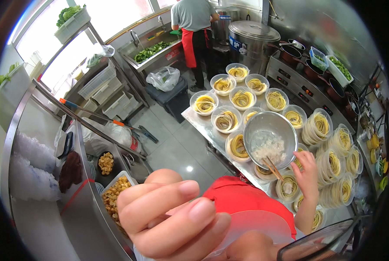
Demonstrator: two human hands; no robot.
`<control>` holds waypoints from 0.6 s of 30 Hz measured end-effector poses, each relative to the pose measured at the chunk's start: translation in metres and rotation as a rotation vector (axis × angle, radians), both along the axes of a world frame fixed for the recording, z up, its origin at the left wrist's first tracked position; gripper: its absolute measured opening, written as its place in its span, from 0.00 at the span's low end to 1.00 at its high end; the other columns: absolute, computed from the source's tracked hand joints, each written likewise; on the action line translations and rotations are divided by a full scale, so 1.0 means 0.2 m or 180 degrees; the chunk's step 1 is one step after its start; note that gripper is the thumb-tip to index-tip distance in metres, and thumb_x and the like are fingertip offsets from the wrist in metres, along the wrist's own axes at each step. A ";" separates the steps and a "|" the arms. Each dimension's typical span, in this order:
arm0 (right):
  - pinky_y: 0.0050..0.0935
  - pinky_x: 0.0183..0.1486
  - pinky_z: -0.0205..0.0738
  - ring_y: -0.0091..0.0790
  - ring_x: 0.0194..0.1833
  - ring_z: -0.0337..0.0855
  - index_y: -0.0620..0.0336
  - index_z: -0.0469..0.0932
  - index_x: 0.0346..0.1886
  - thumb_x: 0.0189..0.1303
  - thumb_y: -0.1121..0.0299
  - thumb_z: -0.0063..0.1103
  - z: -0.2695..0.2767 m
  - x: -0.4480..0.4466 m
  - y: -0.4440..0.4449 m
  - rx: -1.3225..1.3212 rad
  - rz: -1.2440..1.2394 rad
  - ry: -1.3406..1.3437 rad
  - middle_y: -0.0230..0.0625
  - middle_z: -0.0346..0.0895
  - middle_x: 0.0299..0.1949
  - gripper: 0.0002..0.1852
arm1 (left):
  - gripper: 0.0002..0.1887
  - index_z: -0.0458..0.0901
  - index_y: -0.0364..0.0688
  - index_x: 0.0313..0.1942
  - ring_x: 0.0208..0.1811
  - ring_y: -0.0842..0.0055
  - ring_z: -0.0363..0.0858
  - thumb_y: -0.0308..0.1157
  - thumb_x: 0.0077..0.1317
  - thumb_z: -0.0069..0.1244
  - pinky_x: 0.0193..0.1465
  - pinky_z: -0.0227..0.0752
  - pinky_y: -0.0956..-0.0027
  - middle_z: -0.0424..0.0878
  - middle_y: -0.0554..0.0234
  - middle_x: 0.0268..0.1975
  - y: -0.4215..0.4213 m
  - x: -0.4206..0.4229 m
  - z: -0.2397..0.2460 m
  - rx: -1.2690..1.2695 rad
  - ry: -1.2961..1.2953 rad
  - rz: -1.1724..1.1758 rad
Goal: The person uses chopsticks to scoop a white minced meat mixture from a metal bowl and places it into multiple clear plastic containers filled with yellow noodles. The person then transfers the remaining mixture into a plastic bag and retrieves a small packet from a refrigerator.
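Observation:
Close to the camera, my left hand point(175, 215) is raised with its fingers curled together; nothing shows in it, though the inside of the grip is hidden. At the right, my right hand point(304, 171) grips the rim of a steel mixing bowl point(270, 130) above the round plastic tubs. Pale, wet shredded food point(269, 148) lies in the bowl, with wooden chopsticks point(272, 168) leaning over its near edge. Tubs of coiled yellowish noodles point(226, 119) surround the bowl on a steel table point(193, 115). One noodle tub point(287, 188) below the chopsticks has a pale lump on top.
Stacked noodle tubs point(333, 164) stand at the right, near pots point(290, 52) on a cooker. A co-worker point(194, 19) stands by a sink of leafy greens point(153, 51). A dark lidded bin point(166, 98) is beyond the table. Left shelving holds a tray of browned cubes point(116, 192).

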State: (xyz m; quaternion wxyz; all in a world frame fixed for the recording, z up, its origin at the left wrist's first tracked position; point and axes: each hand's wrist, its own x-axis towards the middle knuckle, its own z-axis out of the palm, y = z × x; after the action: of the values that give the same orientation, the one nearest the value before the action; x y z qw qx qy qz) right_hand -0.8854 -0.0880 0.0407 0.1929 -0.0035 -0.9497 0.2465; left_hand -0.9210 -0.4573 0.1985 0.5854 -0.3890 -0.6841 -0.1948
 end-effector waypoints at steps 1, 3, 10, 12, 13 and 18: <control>0.40 0.54 0.73 0.48 0.51 0.78 0.64 0.81 0.52 0.57 0.76 0.68 0.00 0.01 0.00 0.0031 -0.0015 0.0003 0.42 0.78 0.47 0.18 | 0.19 0.80 0.49 0.54 0.39 0.66 0.77 0.20 0.64 0.53 0.35 0.62 0.65 0.75 0.60 0.57 0.00 -0.02 -0.02 0.0148 0.0173 -0.0094; 0.40 0.54 0.73 0.48 0.51 0.78 0.64 0.82 0.52 0.57 0.76 0.68 0.01 0.02 0.00 -0.0039 -0.0010 0.0004 0.42 0.78 0.46 0.17 | 0.10 0.79 0.53 0.52 0.36 0.69 0.76 0.30 0.73 0.48 0.33 0.58 0.66 0.78 0.64 0.52 0.00 -0.06 -0.05 0.0440 0.0529 -0.0272; 0.38 0.52 0.72 0.47 0.48 0.78 0.67 0.81 0.49 0.57 0.81 0.66 0.00 0.09 0.03 -0.0199 0.0002 0.0118 0.43 0.78 0.45 0.16 | 0.05 0.77 0.41 0.39 0.27 0.70 0.79 0.23 0.63 0.49 0.24 0.65 0.72 0.81 0.56 0.41 -0.13 -0.15 -0.08 0.0157 0.0629 -0.0800; 0.37 0.51 0.72 0.47 0.47 0.78 0.67 0.81 0.49 0.57 0.81 0.65 0.00 0.11 0.04 -0.0149 0.0065 0.0232 0.43 0.79 0.44 0.14 | 0.08 0.77 0.34 0.39 0.18 0.68 0.74 0.30 0.72 0.45 0.19 0.62 0.70 0.82 0.46 0.33 -0.16 -0.22 -0.12 0.0423 0.0843 -0.0728; 0.37 0.51 0.73 0.47 0.47 0.78 0.68 0.81 0.48 0.58 0.81 0.65 0.00 0.11 0.04 -0.0161 0.0081 0.0230 0.43 0.79 0.44 0.14 | 0.07 0.78 0.32 0.37 0.17 0.69 0.73 0.26 0.67 0.44 0.19 0.64 0.71 0.82 0.43 0.31 -0.18 -0.22 -0.13 0.0662 0.0805 -0.0603; 0.39 0.51 0.73 0.46 0.48 0.79 0.66 0.82 0.48 0.58 0.79 0.65 0.03 0.15 -0.01 -0.0569 0.0202 0.0140 0.43 0.81 0.42 0.13 | 0.11 0.81 0.30 0.34 0.20 0.73 0.73 0.17 0.61 0.38 0.23 0.70 0.75 0.84 0.40 0.34 -0.26 -0.20 -0.23 0.2073 -0.0349 -0.0485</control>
State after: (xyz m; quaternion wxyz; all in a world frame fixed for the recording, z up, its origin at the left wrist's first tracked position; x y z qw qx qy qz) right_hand -0.8561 -0.0903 0.0464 0.2047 0.0148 -0.9192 0.3362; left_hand -0.9613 -0.5094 0.1532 0.6251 -0.2205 -0.5853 -0.4670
